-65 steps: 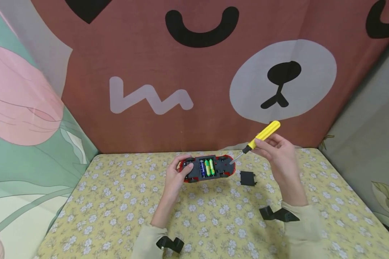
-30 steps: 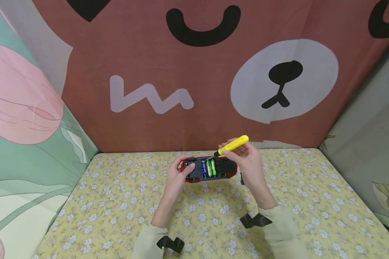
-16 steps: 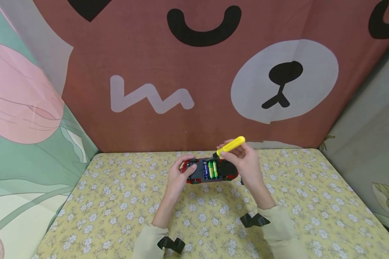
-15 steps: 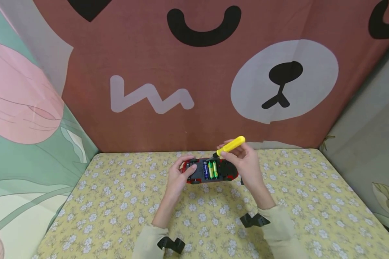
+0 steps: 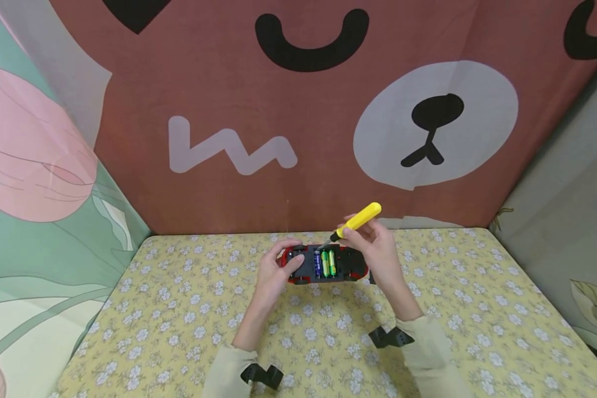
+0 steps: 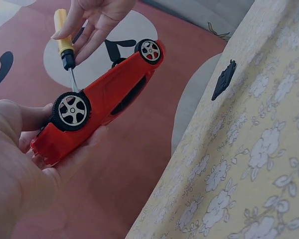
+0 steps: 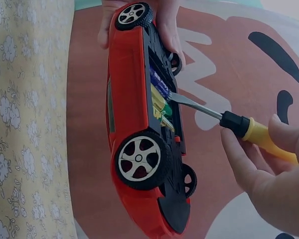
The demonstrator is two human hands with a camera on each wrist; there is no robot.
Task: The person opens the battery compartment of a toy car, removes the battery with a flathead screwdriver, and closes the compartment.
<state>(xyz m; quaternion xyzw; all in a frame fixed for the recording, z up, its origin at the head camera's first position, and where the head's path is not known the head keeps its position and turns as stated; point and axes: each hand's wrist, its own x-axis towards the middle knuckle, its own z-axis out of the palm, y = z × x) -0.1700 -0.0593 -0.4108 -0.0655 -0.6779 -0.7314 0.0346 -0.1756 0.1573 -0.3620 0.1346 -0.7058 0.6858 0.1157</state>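
Observation:
My left hand [image 5: 271,271] grips one end of a red toy car [image 6: 117,94], its black underside turned up and held above the table. In the open battery compartment lie a blue battery [image 5: 318,264] and two green batteries [image 5: 329,263]. My right hand [image 5: 378,251] pinches a yellow-handled pry tool [image 5: 359,219] between thumb and fingers. In the right wrist view, its flared, seemingly notched metal tip [image 7: 175,96] is at the end of the blue battery. Whether it is wedged under the battery, I cannot tell.
A black battery cover [image 6: 224,79] lies on the flowered tablecloth [image 5: 179,326], mostly hidden behind my right hand in the head view. A brown printed cloth [image 5: 229,199] hangs behind the table. Each wrist wears a black camera mount.
My right hand has brought the pry tool left from beyond the car's right end to the blue battery. Lately its handle has risen slightly. The car has shifted a little right.

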